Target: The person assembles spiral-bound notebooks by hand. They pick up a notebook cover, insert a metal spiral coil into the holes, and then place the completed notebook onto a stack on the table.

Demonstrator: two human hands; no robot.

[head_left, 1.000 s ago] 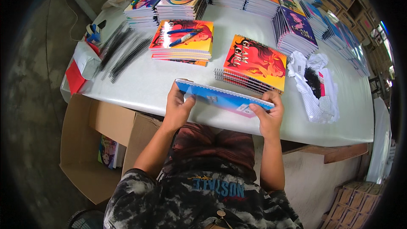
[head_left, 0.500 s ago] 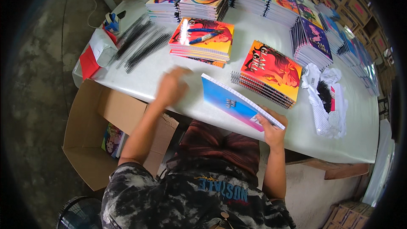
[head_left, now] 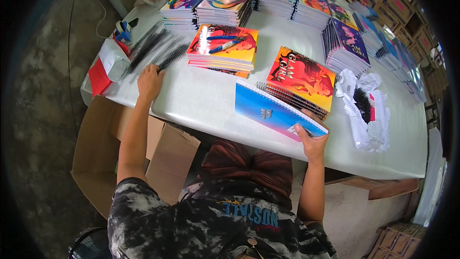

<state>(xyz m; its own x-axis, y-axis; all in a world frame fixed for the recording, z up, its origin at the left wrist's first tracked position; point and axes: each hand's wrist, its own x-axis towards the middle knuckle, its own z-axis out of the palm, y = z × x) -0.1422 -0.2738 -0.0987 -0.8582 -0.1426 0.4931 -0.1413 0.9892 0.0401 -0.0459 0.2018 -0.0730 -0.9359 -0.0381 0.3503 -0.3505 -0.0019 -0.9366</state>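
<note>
My right hand (head_left: 314, 143) grips an unbound notebook (head_left: 268, 113) by its right end, thumb on the blue and pink cover. It is held tilted over the table's front edge; a pale row of punched holes runs along its upper edge. At the left, my left hand (head_left: 150, 84) reaches to the near end of a row of black spiral binding coils (head_left: 170, 57), its fingers bent together on a coil. Just beyond the held notebook lies a stack of spiral notebooks (head_left: 302, 79) with red and yellow covers. Another such stack (head_left: 223, 50) carries two blue pens (head_left: 225, 45).
Several stacks of notebooks (head_left: 225, 2) line the table's far side. Crumpled white wrapping (head_left: 357, 134) with black coils lies right; a white and red packet (head_left: 114, 62) lies left. An open cardboard box (head_left: 172, 156) stands below the front edge. Another person's hand shows at the far right.
My left hand has moved left and away from me, onto the coils. The notebook in my right hand has turned so that more of its cover shows.
</note>
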